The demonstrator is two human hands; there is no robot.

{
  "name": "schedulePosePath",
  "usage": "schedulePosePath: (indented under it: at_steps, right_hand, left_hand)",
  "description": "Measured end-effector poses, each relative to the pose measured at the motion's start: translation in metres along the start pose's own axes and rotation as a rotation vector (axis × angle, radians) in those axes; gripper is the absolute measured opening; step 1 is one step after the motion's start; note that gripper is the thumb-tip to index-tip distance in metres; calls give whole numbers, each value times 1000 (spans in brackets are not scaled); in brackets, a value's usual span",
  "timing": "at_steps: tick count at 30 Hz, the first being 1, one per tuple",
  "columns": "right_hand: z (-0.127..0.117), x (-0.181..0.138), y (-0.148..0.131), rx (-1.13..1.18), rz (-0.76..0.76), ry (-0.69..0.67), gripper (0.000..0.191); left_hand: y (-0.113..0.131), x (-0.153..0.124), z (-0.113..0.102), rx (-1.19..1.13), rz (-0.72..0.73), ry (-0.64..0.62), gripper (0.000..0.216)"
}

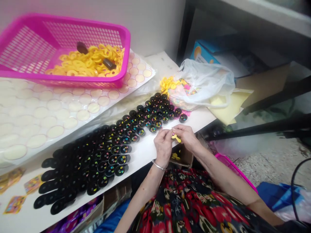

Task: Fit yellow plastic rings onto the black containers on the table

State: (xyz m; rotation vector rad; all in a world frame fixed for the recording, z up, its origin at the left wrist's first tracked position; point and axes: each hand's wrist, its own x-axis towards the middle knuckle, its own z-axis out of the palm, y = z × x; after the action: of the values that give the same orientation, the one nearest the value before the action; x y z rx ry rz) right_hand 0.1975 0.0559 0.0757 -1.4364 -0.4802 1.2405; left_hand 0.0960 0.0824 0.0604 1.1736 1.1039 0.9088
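My left hand [163, 142] and my right hand [186, 135] meet at the table's front edge, fingertips pinched together. Between them is a small yellow plastic piece [177, 138] with a narrow neck; part of it is hidden by the fingers. Just below lies an open cardboard box [187, 158] with several flat yellow pieces [176, 156] inside. Left of my hands, rows of small round black cups [125, 139] cover the table, many holding tiny coloured bits. One black cup [183, 117] sits slightly apart, above my right hand.
A pink basket [125, 55] of yellow rings [89, 61] stands on sheets of round stickers [55, 131] at the back left. Past the cups are loose yellow pieces [167, 84] and a white plastic bag [206, 81]. Colourful cards [15, 204] lie at the left; a dark shelf frame is at right.
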Motion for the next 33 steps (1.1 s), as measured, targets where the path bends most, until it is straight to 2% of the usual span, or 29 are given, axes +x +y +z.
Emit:
schedulePosePath:
  at_steps: [5,7,9,12,14,17,20,22,25,27,29,31,33]
  right_hand:
    - [3,-3,-4,-14,-8,-8,27]
    - [3,-4,-6,-5,-25,-15,27]
    - [0,-4,-5,0,-46,-36,28]
    - [-9,-7,-1,8,-75,-82,33]
    - [-18,-12,4,47,-104,-51,32]
    - [-34,-24,11,110,-152,-15,26]
    - [-47,-37,12,124,-158,-208,41]
    - [-53,-41,10,133,-133,-352,52]
    - [-58,-40,7,162,-93,-475,63]
    - [-60,-37,6,196,-50,-560,77]
    - [-61,-35,5,229,-17,-618,86]
    - [-59,-36,5,234,-17,-613,82]
    - [-55,-39,4,216,-42,-574,73]
  left_hand:
    - [7,-1,-13,13,74,-232,28]
    - [11,1,-17,51,106,-311,37]
    - [14,5,-19,98,123,-333,44]
    - [14,10,-16,212,188,-350,29]
    - [11,10,-13,259,240,-355,22]
    - [6,6,-12,172,230,-342,24]
    - [7,-3,-14,96,231,-379,26]
    - [13,-11,-17,133,299,-417,24]
    - [23,-21,-19,197,406,-468,20]
    - [27,-28,-20,161,391,-481,22]
    - [29,-33,-20,86,335,-475,27]
    - [30,-36,-21,63,320,-455,30]
    - [32,-37,-23,127,384,-438,26]
